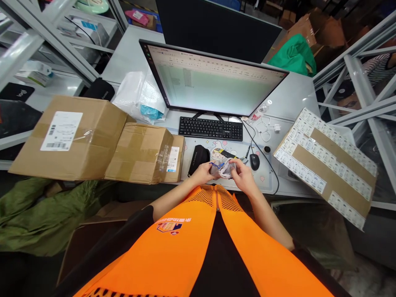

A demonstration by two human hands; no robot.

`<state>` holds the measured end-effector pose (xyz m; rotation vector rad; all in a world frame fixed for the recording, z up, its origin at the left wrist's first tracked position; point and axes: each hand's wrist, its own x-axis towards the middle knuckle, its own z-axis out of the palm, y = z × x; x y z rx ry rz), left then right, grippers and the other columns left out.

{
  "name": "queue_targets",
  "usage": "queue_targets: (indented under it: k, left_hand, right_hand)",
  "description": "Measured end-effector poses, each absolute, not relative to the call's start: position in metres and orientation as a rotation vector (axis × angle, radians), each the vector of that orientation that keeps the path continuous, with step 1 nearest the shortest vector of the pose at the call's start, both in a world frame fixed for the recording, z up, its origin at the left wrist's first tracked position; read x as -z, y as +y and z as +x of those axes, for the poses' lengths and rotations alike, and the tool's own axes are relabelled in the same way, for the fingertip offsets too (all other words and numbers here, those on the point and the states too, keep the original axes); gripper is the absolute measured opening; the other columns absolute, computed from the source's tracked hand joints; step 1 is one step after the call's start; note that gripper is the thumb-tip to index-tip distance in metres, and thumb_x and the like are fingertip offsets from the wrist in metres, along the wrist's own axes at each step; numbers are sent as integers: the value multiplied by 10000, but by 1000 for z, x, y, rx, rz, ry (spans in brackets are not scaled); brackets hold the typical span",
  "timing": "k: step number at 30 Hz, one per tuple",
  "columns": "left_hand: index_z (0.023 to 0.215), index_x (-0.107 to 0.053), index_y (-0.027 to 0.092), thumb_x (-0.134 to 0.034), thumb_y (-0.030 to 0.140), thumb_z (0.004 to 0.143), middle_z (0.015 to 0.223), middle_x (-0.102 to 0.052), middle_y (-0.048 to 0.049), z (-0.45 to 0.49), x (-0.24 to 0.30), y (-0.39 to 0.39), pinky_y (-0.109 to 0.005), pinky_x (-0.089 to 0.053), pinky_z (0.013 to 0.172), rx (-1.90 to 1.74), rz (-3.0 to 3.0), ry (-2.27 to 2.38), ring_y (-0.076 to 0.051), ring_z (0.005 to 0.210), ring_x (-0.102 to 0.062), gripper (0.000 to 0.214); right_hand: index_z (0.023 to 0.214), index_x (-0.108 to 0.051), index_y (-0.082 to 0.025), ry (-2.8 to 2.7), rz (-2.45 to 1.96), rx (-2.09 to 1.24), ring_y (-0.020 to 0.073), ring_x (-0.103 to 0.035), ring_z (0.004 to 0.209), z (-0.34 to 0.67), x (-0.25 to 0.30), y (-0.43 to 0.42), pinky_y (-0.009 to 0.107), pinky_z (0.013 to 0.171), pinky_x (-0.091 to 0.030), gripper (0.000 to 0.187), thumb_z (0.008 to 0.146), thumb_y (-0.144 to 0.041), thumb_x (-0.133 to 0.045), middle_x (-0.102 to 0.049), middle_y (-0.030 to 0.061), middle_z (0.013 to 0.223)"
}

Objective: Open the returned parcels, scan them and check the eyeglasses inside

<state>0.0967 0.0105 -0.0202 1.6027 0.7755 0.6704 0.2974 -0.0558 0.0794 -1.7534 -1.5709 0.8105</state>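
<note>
My left hand [204, 172] and my right hand [243, 174] meet at the front edge of the desk [291, 99], both closed on a small crumpled clear packet [223, 168] with blue and white in it. What is inside the packet is too small to make out. Just behind my hands lies a black pouch [198, 159] and a mouse pad with a cartoon print [221, 150]. A black mouse [254, 161] sits right of my right hand. I wear an orange mesh vest [198, 239].
A monitor [213, 80] and black keyboard [210, 128] stand behind my hands. Three taped cardboard boxes [71, 138] fill the left of the desk, a plastic bag [140, 97] behind them. A label-covered box [328, 163] lies right. Metal frames stand on both sides.
</note>
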Motion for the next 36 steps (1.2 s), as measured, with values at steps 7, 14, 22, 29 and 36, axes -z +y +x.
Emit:
queue_targets:
  k: [7,14,22,29,36]
  left_hand:
    - [1149,-739,148,-806,404,826,1027,-764,-62,92,11,13,-298,-516,848,-578,1785,679,-232,914,-711,418]
    - [1485,-553,167,-947,478,655,1393,-672,-146,79,20,8,-361,-509,1042,-535,1612,637,-314,1228,-664,970]
    - [895,-783,127,-648,254,877,895,-807,-71,63,40,2,-328,-559,875,-435,1612,697,-237,879,-745,186]
    - [733,-755,146,-642,314,852,820,-800,-86,60,47,6,-346,-566,864,-505,1543,825,-253,843,-743,234]
    - [793,-764,140,-651,554,891,823,-805,-116,58,55,4,-354,-581,821,-528,1435,896,-269,824,-755,440]
  right_hand:
    - [1221,-707,-231,-1878,-1680,-654,244,-714,976,301,-92,-54,358,864,-557,295,945,-257,-606,-758,90,1162]
    - [1031,-723,-222,-1787,-1686,-799,212,-684,805,309,-103,-57,329,755,-530,141,953,-284,-623,-762,54,960]
    - [1088,-716,-233,-1402,-1568,-974,246,-717,1062,315,-114,-69,378,921,-572,234,982,-434,-660,-744,98,1242]
    - [996,-760,-270,-1247,-1379,-482,270,-694,1154,330,-142,-67,512,1143,-486,147,910,-386,-785,-765,71,1103]
    - [1049,-702,-279,-952,-1283,-549,152,-644,606,344,-146,-65,292,538,-567,355,843,-539,-827,-728,-1,830]
